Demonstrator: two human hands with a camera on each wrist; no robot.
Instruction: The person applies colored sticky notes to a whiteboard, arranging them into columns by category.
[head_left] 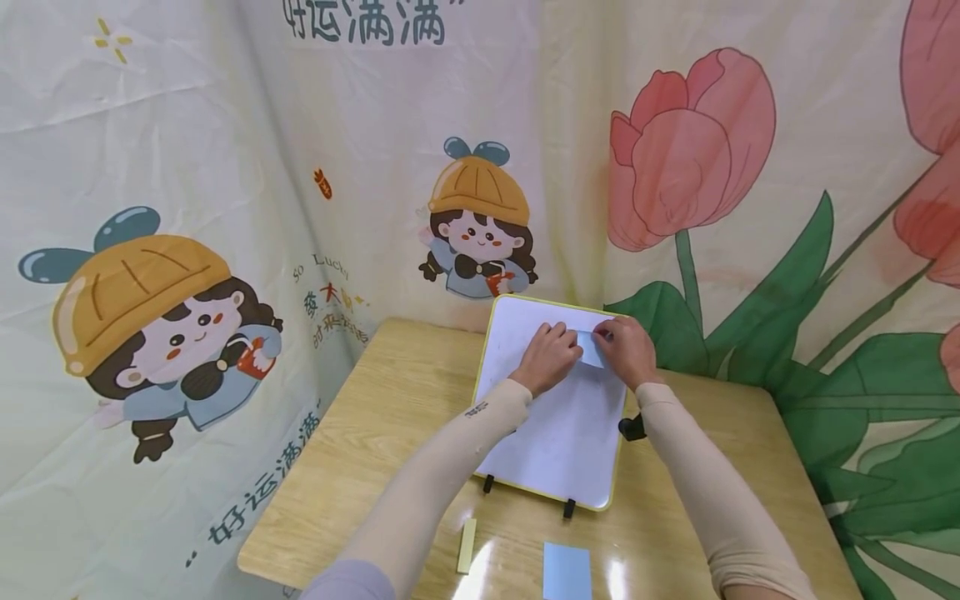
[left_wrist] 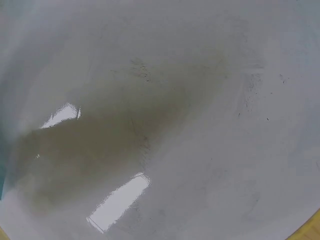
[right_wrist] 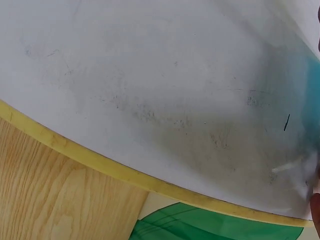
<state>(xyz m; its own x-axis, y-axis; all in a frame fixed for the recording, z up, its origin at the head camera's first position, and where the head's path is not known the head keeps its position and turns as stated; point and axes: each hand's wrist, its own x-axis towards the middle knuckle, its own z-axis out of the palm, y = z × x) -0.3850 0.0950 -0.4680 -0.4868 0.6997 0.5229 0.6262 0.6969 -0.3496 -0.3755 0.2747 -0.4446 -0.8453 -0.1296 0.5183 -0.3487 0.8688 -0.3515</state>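
1. Your right hand (head_left: 628,352) pinches the blue sheet (head_left: 590,350) near its upper right corner, its thumb and fingers brought close together.
2. Your left hand (head_left: 551,360) holds the same sheet at its left edge, with bent fingers; the exact contact of the fingertips is partly hidden.
3. The blue sheet sits between your two hands, in front of the upper right part of the whiteboard (head_left: 547,433). You cannot tell whether it lies flat against the surface. In your right wrist view it is a blurred patch at the right border, and only slivers of fingers enter there.
4. Your board leans back, its lower edge towards you, framed by a yellow rim (right_wrist: 115,167). Close up, its surface carries faint grey smudges (right_wrist: 150,115) and one short dark stroke (right_wrist: 287,122).
5. Two black feet (head_left: 488,484) stand at the board's lower edge, and a black piece (head_left: 633,428) shows just beside its right edge, near your right sleeve (head_left: 697,467).
6. Your left sleeve (head_left: 450,475) crosses in front of the board's lower left side.
7. Nearer to you on the wood-grain table (head_left: 375,400) lie a pale yellow strip (head_left: 467,546) and, to its right and apart from it, a second blue sheet (head_left: 567,572), cut off by the lower border.
8. Behind the table hangs a printed cloth (head_left: 570,83) with cartoon figures (head_left: 480,225) and pink tulips (head_left: 682,158).
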